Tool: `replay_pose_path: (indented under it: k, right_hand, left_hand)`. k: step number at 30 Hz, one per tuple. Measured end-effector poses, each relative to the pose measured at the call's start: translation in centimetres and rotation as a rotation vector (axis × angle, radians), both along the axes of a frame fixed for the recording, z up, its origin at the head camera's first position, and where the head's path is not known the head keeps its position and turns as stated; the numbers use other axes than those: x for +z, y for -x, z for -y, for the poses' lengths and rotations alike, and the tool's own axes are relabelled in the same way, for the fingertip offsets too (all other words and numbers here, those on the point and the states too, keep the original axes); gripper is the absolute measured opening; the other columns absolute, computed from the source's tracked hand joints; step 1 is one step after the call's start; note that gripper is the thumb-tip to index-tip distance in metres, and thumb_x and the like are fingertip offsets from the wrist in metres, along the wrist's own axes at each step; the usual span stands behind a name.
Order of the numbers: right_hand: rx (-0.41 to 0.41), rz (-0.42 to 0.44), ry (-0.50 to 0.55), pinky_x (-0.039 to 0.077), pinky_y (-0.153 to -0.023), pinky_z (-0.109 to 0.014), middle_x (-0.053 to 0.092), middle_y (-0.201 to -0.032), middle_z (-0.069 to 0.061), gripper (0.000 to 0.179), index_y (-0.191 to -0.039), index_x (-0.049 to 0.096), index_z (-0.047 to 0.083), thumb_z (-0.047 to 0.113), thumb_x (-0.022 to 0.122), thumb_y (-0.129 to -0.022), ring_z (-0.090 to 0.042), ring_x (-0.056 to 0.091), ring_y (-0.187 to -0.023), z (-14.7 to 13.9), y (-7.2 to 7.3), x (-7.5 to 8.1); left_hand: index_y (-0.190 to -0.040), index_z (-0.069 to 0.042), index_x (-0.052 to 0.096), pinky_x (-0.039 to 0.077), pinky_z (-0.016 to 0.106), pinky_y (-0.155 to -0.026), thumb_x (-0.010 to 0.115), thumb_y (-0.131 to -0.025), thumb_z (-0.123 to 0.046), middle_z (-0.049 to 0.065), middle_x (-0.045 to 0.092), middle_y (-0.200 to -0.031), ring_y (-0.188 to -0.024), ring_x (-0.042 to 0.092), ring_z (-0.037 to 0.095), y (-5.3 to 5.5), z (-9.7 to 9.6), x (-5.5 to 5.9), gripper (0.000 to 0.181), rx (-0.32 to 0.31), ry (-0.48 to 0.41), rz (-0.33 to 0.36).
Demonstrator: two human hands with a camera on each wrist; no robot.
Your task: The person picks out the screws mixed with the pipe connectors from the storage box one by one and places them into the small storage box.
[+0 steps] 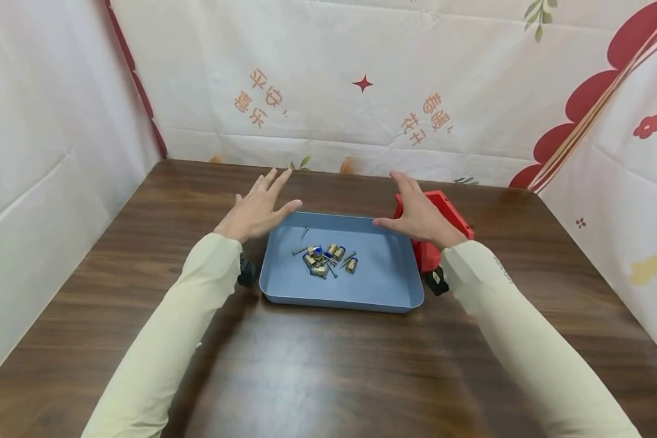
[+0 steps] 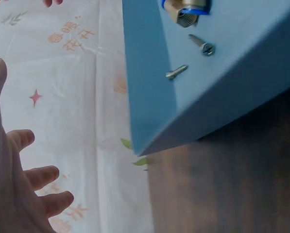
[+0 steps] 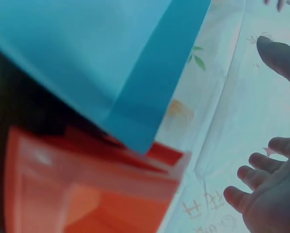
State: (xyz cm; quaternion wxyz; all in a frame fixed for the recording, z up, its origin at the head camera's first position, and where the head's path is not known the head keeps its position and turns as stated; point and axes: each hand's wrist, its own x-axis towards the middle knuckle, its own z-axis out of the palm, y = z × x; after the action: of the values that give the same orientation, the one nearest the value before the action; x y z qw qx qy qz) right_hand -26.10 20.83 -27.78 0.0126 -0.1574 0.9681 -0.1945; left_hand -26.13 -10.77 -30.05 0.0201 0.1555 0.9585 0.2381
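Observation:
Both hands are raised with nothing in them. My left hand [image 1: 257,210] hovers by the far left corner of a blue-grey tray [image 1: 380,286], fingers spread and thumb pointing inward. Over the far right corner is my right hand [image 1: 418,216], its thumb also apart from the fingers. On the tray floor lies a loose pile of brass fittings [image 1: 352,265] with blue collars, mixed with several small screws [image 1: 305,233]. The left wrist view shows two screws [image 2: 203,46] and part of a brass fitting [image 2: 181,14] inside the tray.
A red plastic bin [image 1: 429,258] stands against the tray's right side, partly hidden behind my right hand and wrist. Everything rests on a dark wooden table [image 1: 285,365]. A printed white cloth [image 1: 334,73] hangs at the back and both sides.

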Motion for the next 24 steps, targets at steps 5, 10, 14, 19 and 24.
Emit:
replay_pose_path:
  k: [5, 10, 14, 19, 24]
  right_hand:
    - [0.017, 0.03, 0.063, 0.035, -0.106, -0.058, 0.017, -0.155, -0.02, 0.103, -0.152, 0.011, 0.006, 0.025, 0.078, -0.077, -0.037, 0.025, -0.138, 0.4, -0.1, -0.7]
    - [0.025, 0.057, 0.066, 0.037, -0.104, -0.058, 0.018, -0.156, -0.018, 0.104, -0.153, 0.012, 0.01, 0.025, 0.079, -0.075, -0.037, 0.025, -0.139, 0.9, -0.3, -1.0]
    - [0.033, 0.089, 0.065, 0.04, -0.102, -0.057, 0.021, -0.155, -0.016, 0.106, -0.153, 0.012, 0.012, 0.027, 0.08, -0.074, -0.037, 0.029, -0.137, 1.4, -0.6, -1.5]
    - [0.084, 0.121, 0.061, 0.047, -0.096, -0.053, 0.028, -0.152, -0.017, 0.104, -0.152, 0.017, 0.01, 0.025, 0.082, -0.073, -0.037, 0.039, -0.131, 2.0, -0.6, -2.4]
    - [0.129, 0.126, 0.084, 0.05, -0.093, -0.051, 0.032, -0.148, -0.017, 0.096, -0.149, 0.025, 0.008, 0.019, 0.082, -0.072, -0.037, 0.042, -0.129, 2.6, -0.4, -2.9]
  left_hand:
    - [-0.154, -0.031, 0.002, 0.01, 0.075, -0.105, 0.03, -0.093, -0.067, 0.006, -0.001, -0.162, -0.148, 0.002, 0.033, 0.1, 0.6, -1.3, 0.077, -0.01, -0.074, 0.028]
    - [-0.155, -0.026, 0.003, 0.016, 0.064, -0.112, 0.027, -0.092, -0.07, 0.009, 0.002, -0.162, -0.148, 0.007, 0.033, 0.2, 1.3, -2.0, 0.081, -0.05, -0.162, 0.041]
    - [-0.155, -0.021, 0.006, 0.016, 0.057, -0.115, 0.025, -0.095, -0.065, 0.012, 0.008, -0.161, -0.147, 0.011, 0.032, 0.4, 1.7, -3.2, 0.077, -0.083, -0.262, 0.056]
    - [-0.154, -0.015, 0.009, 0.019, 0.057, -0.115, 0.024, -0.099, -0.057, 0.015, 0.014, -0.159, -0.145, 0.018, 0.035, 0.2, 2.0, -5.0, 0.071, -0.07, -0.368, 0.098]
    - [-0.153, -0.01, 0.014, 0.026, 0.056, -0.112, 0.026, -0.102, -0.05, 0.021, 0.023, -0.155, -0.139, 0.032, 0.039, 0.6, 2.4, -6.3, 0.066, -0.038, -0.457, 0.109]
